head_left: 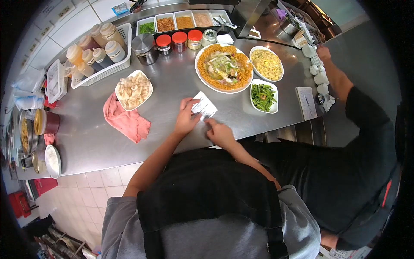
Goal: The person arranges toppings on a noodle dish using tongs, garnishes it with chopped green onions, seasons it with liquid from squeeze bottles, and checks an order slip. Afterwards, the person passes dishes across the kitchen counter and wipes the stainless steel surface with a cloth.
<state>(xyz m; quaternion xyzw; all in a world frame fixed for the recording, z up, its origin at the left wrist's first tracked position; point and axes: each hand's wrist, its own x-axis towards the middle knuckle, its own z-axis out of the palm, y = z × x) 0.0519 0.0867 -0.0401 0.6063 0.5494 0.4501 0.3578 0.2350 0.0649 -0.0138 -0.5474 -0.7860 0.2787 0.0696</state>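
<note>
A small white printed slip lies on the steel counter. My left hand has its fingers on the left edge of the slip, thumb and fingers spread apart. At the slip's lower corner is my right hand, its index finger reaching to the paper and the other fingers curled; whether it grips anything is too small to tell. Beyond the slip stands a large plate of crisp noodles with a topping. To its right are an oval plate of yellow food and a dish of green vegetables.
A bowl of pale food and a pink cloth are at left. Behind are a sauce-bottle basket, red-lidded jars and ingredient trays. A person in black stands close at right, beside a notepad.
</note>
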